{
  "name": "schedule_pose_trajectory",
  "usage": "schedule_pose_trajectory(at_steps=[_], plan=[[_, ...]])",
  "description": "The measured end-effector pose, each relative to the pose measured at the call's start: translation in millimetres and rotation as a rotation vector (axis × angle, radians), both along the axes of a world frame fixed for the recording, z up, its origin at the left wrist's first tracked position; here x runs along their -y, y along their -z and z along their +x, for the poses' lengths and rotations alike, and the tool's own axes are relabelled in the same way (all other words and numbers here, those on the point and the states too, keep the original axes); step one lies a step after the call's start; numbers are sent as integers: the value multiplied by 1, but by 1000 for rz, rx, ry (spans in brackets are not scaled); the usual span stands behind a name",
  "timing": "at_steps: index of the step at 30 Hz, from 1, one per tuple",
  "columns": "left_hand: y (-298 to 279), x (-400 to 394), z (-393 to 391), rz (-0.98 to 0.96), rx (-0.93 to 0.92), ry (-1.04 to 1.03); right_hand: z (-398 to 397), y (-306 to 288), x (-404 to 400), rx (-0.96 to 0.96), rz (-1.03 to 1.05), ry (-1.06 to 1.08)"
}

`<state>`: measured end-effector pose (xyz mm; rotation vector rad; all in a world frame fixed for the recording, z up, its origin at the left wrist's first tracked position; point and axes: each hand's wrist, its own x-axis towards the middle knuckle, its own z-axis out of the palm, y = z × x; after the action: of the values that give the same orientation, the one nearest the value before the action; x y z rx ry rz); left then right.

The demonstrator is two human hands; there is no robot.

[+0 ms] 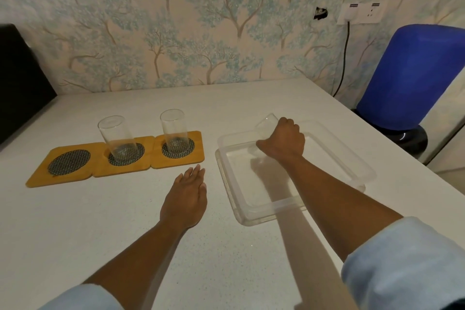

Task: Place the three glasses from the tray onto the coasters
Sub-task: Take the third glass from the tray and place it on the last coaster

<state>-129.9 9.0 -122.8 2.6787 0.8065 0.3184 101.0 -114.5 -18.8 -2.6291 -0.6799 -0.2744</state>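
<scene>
Three wooden coasters with dark mesh centres lie in a row on the white table. The left coaster (68,161) is bare. A clear glass (117,137) stands on the middle coaster (124,156), and another glass (174,131) stands on the right coaster (178,150). A clear plastic tray (359,163) sits to the right. Inside it, my right hand (283,139) is closed around the third glass (265,126), which leans to the left. My left hand (186,195) rests flat on the table between the coasters and the tray, fingers together, holding nothing.
A blue water jug (412,75) stands on a dark base off the table's right edge. A black cable (344,58) hangs from a wall socket. A dark chair back (17,78) is at the far left. The wallpapered wall runs along the table's back edge.
</scene>
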Motion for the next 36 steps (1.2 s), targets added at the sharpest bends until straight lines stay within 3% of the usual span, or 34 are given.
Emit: schedule_pose_trajectory(at_steps=[6,12,20,28,36], plan=[[-3,1,-3,5,-34,9,-37,-34,-18,-102,353,-74],[-12,-13,-26,30,-33,-105,-90,-67,-60,-352,653,-311],[-21,-50,-95,72,18,-198,-162,-72,-126,-526,696,-570],[-16,-84,-158,42,-38,-395,-214,-59,-174,-656,698,-684],[-9,-110,-191,68,-89,-459,-252,-44,-218,-578,636,-705]])
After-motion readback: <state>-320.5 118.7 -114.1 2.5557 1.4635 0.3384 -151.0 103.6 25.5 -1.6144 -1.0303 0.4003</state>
